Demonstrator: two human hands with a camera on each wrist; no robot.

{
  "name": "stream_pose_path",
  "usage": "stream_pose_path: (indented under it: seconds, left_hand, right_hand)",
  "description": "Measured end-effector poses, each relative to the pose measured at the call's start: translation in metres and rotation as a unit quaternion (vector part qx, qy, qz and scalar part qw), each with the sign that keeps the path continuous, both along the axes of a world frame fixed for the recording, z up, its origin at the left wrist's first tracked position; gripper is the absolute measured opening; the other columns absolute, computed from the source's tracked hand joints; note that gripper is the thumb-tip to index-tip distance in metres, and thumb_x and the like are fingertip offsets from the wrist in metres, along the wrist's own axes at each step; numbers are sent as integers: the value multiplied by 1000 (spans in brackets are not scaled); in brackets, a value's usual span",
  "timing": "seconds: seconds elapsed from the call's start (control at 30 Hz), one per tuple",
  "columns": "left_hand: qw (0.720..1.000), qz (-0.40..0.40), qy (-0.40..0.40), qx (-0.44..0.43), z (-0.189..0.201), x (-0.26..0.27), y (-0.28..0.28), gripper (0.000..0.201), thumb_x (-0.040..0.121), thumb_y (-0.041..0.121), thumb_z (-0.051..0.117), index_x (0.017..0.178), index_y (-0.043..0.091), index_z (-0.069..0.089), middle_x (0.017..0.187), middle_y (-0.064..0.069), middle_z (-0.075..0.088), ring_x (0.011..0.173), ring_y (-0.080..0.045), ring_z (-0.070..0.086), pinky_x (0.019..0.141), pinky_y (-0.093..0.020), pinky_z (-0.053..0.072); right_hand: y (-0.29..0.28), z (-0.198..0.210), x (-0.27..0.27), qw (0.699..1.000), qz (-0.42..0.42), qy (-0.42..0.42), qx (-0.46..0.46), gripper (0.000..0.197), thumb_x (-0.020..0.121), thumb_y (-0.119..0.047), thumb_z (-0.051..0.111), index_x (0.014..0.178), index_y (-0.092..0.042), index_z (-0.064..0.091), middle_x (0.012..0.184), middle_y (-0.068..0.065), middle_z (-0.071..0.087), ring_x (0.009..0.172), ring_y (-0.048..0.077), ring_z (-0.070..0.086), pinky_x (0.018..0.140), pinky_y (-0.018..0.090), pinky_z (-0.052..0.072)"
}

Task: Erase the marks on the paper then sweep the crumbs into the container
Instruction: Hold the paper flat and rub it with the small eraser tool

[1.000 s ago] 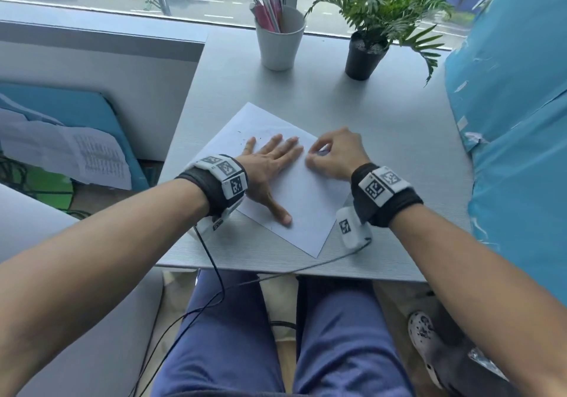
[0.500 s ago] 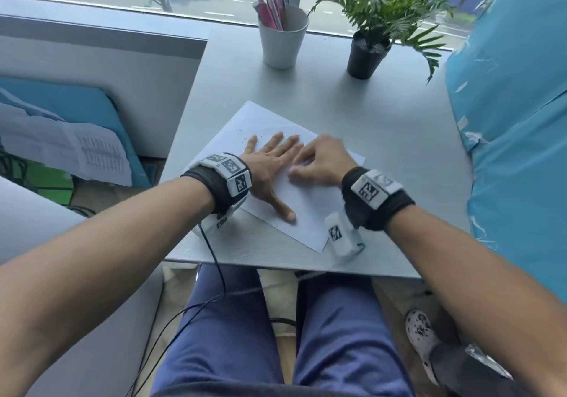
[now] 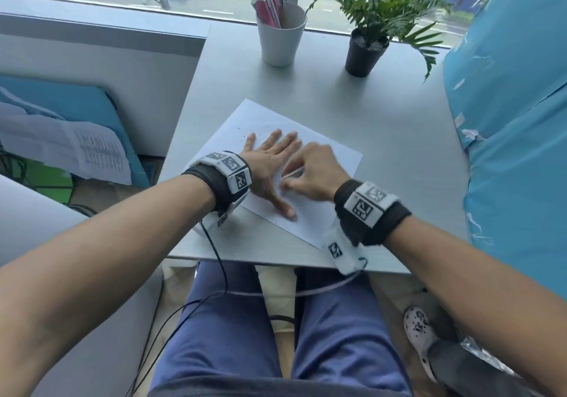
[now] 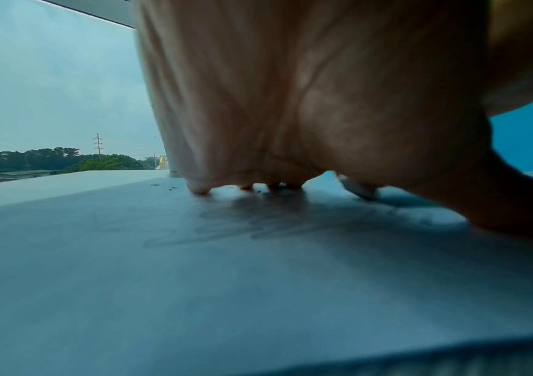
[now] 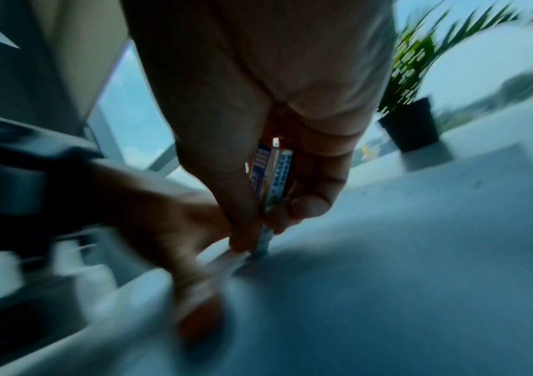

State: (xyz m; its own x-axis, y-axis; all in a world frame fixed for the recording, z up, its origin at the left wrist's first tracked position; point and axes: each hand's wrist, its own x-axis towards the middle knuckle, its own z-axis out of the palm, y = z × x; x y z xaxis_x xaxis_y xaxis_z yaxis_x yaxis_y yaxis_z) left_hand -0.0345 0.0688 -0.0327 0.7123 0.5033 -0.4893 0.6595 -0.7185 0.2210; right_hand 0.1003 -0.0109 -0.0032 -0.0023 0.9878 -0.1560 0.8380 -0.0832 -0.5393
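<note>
A white sheet of paper (image 3: 325, 163) lies slanted on the grey table (image 3: 383, 126). My left hand (image 3: 270, 163) lies flat on the sheet, fingers spread and straight, pressing it down. My right hand (image 3: 310, 172) sits just right of it and pinches an eraser (image 5: 273, 173) in a blue and white sleeve, its tip down on the paper beside my left thumb. Faint pencil marks (image 4: 226, 229) show on the sheet under my left palm. Dark eraser crumbs (image 3: 245, 134) lie scattered near my left fingertips.
A white cup (image 3: 280, 37) of pens stands at the back of the table, with a potted plant (image 3: 365, 53) to its right. A blue plastic-wrapped bulk (image 3: 515, 120) borders the table's right side. The table's front edge (image 3: 276, 261) runs just under my wrists.
My right hand has slid left and toward me across the paper with the eraser, now close against my left thumb. My left hand has stayed flat on the sheet.
</note>
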Motion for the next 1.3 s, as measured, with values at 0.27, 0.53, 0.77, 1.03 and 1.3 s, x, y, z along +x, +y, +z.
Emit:
stream_pose_path:
  seconds: [0.27,0.53,0.77,1.03,1.3]
  left_hand:
    - [1000,4,-6,-3,0,-1,1,162,39,95,66,154,25,-25,159,10,-34,145,-19,-34,114,-65,-16]
    - [1000,7,-6,-10,2,-2,-2,161,41,92,68,154,25,-26,159,10,-34,145,-19,-34,115,-65,-15]
    - [1000,6,-2,-7,1,0,2,161,41,93,68,153,27,-26,158,12,-35,144,-17,-35,115,-64,-15]
    - [1000,-3,-1,-9,3,-2,1,161,40,94,66,153,26,-26,158,11,-36,144,-17,-36,115,-64,-15]
    - [1000,0,-4,-1,3,-1,-2,163,37,94,65,154,26,-25,159,9,-34,145,-19,-34,115,-65,-15]
  right_hand:
    - [12,1,15,998,-66,-6,15,12,71,-21,76,78,-12,79,76,4,75,72,9,66,67,17,49]
    - [24,1,21,994,-109,-4,28,11,68,-23,76,75,-15,79,73,1,74,70,10,68,64,18,49]
    - [32,5,35,991,-134,-9,16,17,68,-31,79,78,-17,79,78,-1,75,75,8,67,69,13,47]
    - [24,9,30,997,-73,-2,-19,18,67,-28,82,79,-16,79,72,-1,72,72,9,66,68,17,48]
    - [7,1,14,999,2,4,-33,14,69,-23,82,79,-14,80,65,-6,68,58,0,57,53,4,40]
